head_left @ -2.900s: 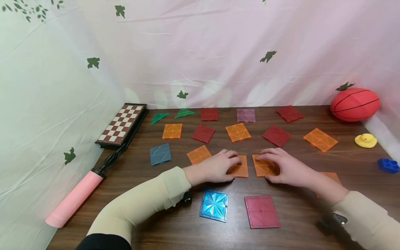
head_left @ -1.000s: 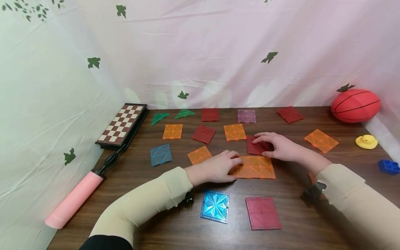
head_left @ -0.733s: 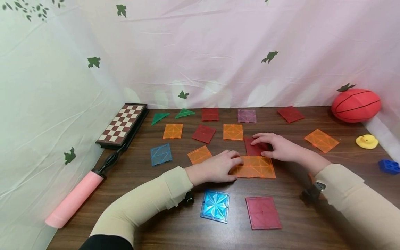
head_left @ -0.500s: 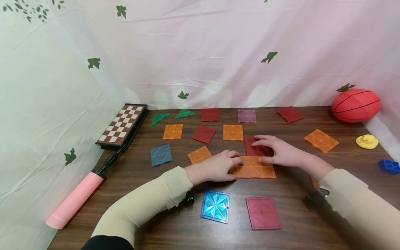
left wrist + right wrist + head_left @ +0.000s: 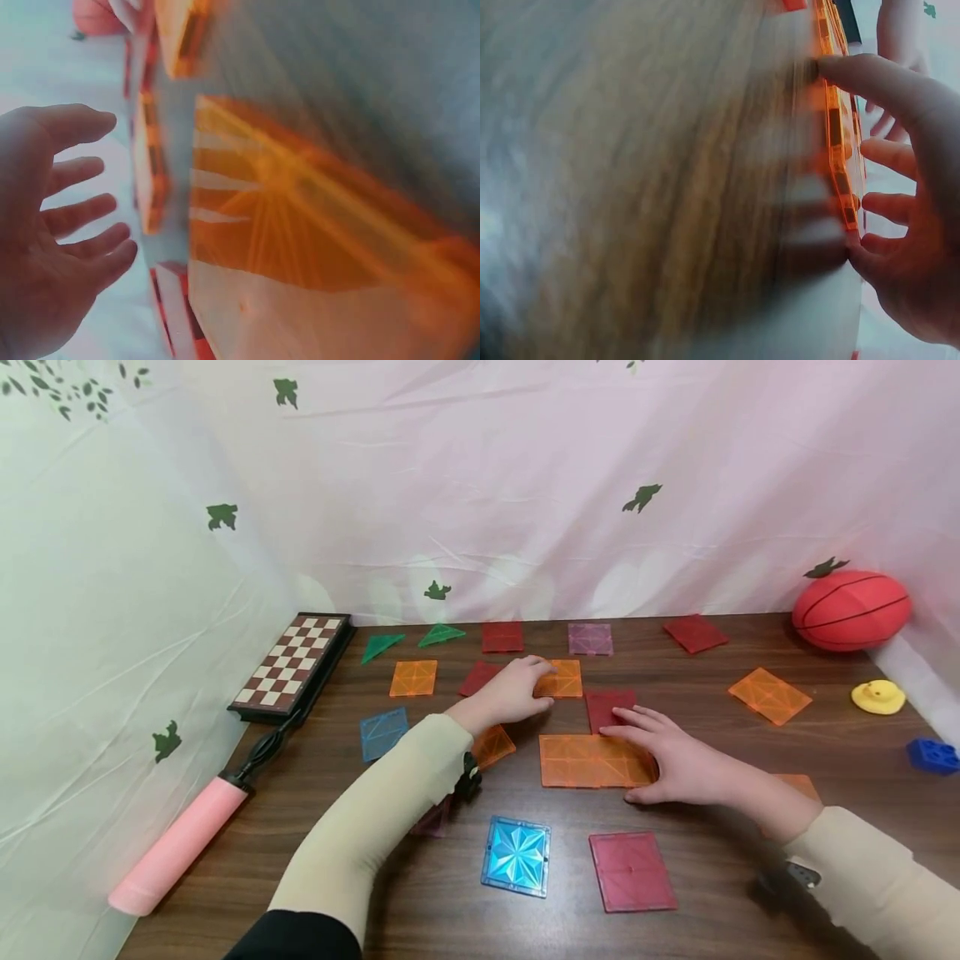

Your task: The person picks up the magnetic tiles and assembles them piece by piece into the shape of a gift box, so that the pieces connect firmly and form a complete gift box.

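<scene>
Two orange translucent magnetic tiles (image 5: 573, 762) lie flat edge to edge in the head view, with a red tile (image 5: 602, 708) against their far side. My right hand (image 5: 686, 764) spans the pair's right end, thumb at the near edge and fingers toward the far edge. In the right wrist view, the thumb and fingers surround the orange tile edge (image 5: 835, 127). My left hand (image 5: 506, 695) reaches over to a far orange tile (image 5: 567, 679). Its fingers (image 5: 79, 214) are spread and loosely extended in the left wrist view; contact is unclear.
Several loose tiles surround the hands, including a shiny blue one (image 5: 517, 856) and a dark pink one (image 5: 632, 872) in front. A chessboard (image 5: 291, 662) and pink pump (image 5: 180, 835) stand left. A red ball (image 5: 851, 610), yellow duck (image 5: 877, 697) and blue brick (image 5: 932, 756) are right.
The two orange tiles came together and the red tile moved against them. My left hand then left the pair for the far orange tile; my right hand shifted nearer, onto the pair's right end.
</scene>
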Tool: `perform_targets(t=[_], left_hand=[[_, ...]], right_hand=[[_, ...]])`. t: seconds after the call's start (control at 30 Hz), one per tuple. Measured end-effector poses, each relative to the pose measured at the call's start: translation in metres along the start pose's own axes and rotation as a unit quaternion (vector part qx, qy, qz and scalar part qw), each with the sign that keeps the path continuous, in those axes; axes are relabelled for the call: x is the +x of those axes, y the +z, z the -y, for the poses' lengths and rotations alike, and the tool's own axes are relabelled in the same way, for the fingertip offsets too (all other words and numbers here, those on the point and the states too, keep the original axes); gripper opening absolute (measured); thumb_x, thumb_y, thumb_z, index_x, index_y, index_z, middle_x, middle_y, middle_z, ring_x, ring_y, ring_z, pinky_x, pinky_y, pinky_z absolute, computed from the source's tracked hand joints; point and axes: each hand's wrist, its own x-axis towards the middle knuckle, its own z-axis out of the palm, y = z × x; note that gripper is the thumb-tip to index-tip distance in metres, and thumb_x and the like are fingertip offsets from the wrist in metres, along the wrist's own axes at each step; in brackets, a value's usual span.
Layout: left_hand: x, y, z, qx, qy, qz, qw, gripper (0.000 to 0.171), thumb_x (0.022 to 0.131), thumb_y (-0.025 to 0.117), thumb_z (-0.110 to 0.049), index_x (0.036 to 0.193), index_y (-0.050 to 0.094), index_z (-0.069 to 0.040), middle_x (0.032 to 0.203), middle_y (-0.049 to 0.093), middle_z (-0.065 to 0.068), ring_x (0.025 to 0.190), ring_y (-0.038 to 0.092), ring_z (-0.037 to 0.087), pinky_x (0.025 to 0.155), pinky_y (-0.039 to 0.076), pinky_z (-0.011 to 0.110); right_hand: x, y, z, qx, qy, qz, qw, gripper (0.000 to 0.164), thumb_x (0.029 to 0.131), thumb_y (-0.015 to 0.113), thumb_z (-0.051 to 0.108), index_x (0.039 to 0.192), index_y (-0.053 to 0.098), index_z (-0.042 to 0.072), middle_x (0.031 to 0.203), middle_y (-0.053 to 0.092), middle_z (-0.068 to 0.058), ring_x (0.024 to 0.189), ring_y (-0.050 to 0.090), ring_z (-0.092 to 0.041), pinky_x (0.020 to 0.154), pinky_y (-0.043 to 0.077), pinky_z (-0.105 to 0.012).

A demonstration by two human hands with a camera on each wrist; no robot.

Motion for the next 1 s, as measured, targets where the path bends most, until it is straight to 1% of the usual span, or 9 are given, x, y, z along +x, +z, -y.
perform_targets(t=[0.1,0.17,0.23,0.33,0.4,0.5,0.63,0.8,1.0], left_hand=[[0.015,0.003,0.006,0.016,-0.008,0.008,0.9998,0.06,0.1,0.065,-0.029,0.153,0.045,-0.01,0.159,0.036,0.014,0.146,0.034,0.03,0.119,0.027,0.039],[0.023,0.005,0.008,0.026,-0.01,0.018,0.9995,0.061,0.1,0.065,-0.03,0.154,0.044,-0.011,0.161,0.033,0.014,0.148,0.03,0.03,0.12,0.024,0.039],[0.028,0.006,0.009,0.036,-0.01,0.03,0.9989,0.06,0.1,0.064,-0.03,0.154,0.045,-0.012,0.162,0.033,0.013,0.148,0.03,0.028,0.12,0.023,0.037],[0.03,0.007,0.008,0.04,-0.013,0.042,0.9982,0.058,0.099,0.064,-0.031,0.152,0.048,-0.013,0.159,0.038,0.011,0.145,0.036,0.027,0.118,0.029,0.036],[0.028,0.008,0.007,0.042,-0.015,0.039,0.9982,0.056,0.098,0.066,-0.033,0.149,0.051,-0.014,0.154,0.043,0.01,0.139,0.042,0.027,0.115,0.034,0.035],[0.023,0.01,0.004,0.044,-0.013,0.03,0.9985,0.053,0.095,0.069,-0.036,0.142,0.056,-0.015,0.142,0.05,0.01,0.127,0.047,0.026,0.107,0.041,0.035],[0.011,0.011,-0.003,0.04,-0.005,0.028,0.9988,0.053,0.093,0.072,-0.039,0.137,0.057,-0.014,0.13,0.053,0.008,0.116,0.048,0.023,0.099,0.044,0.034],[-0.003,0.012,-0.011,0.033,-0.004,0.036,0.9988,0.053,0.095,0.07,-0.041,0.139,0.058,-0.014,0.133,0.054,0.009,0.12,0.047,0.024,0.101,0.044,0.034],[-0.011,0.015,-0.015,0.036,0.001,0.046,0.9983,0.054,0.096,0.07,-0.04,0.142,0.056,-0.014,0.137,0.051,0.009,0.123,0.045,0.024,0.104,0.042,0.032]], right_hand=[[0.0,0.003,0.002,-0.01,-0.003,-0.008,1.0,0.078,0.077,0.088,0.028,0.147,0.055,0.013,0.159,0.033,-0.022,0.144,0.022,-0.051,0.104,0.031,-0.074],[0.001,0.005,0.003,-0.013,-0.005,-0.015,1.0,0.075,0.077,0.088,0.023,0.145,0.057,0.012,0.158,0.035,-0.023,0.143,0.023,-0.052,0.104,0.032,-0.073],[0.001,0.006,0.004,-0.016,-0.007,-0.02,1.0,0.074,0.076,0.087,0.02,0.144,0.058,0.011,0.158,0.036,-0.024,0.143,0.024,-0.053,0.104,0.032,-0.073],[0.001,0.006,0.003,-0.018,-0.007,-0.023,1.0,0.074,0.076,0.087,0.019,0.143,0.058,0.01,0.157,0.036,-0.024,0.142,0.025,-0.053,0.104,0.033,-0.072],[0.001,0.006,0.003,-0.018,-0.006,-0.023,1.0,0.074,0.076,0.087,0.019,0.143,0.058,0.011,0.157,0.036,-0.024,0.142,0.025,-0.053,0.104,0.033,-0.072],[0.002,0.006,0.002,-0.021,-0.004,-0.021,1.0,0.074,0.076,0.087,0.019,0.144,0.058,0.012,0.158,0.036,-0.023,0.143,0.025,-0.052,0.105,0.033,-0.072],[0.001,0.005,0.002,-0.024,-0.003,-0.023,0.999,0.074,0.076,0.087,0.02,0.144,0.058,0.013,0.158,0.036,-0.022,0.143,0.025,-0.051,0.104,0.033,-0.072],[0.001,0.005,0.001,-0.023,-0.003,-0.024,0.999,0.073,0.076,0.087,0.021,0.143,0.058,0.012,0.157,0.037,-0.022,0.143,0.025,-0.051,0.104,0.033,-0.073],[0.001,0.006,0.002,-0.021,-0.003,-0.021,1.0,0.074,0.076,0.087,0.02,0.144,0.058,0.012,0.158,0.037,-0.022,0.143,0.025,-0.051,0.104,0.033,-0.073]])
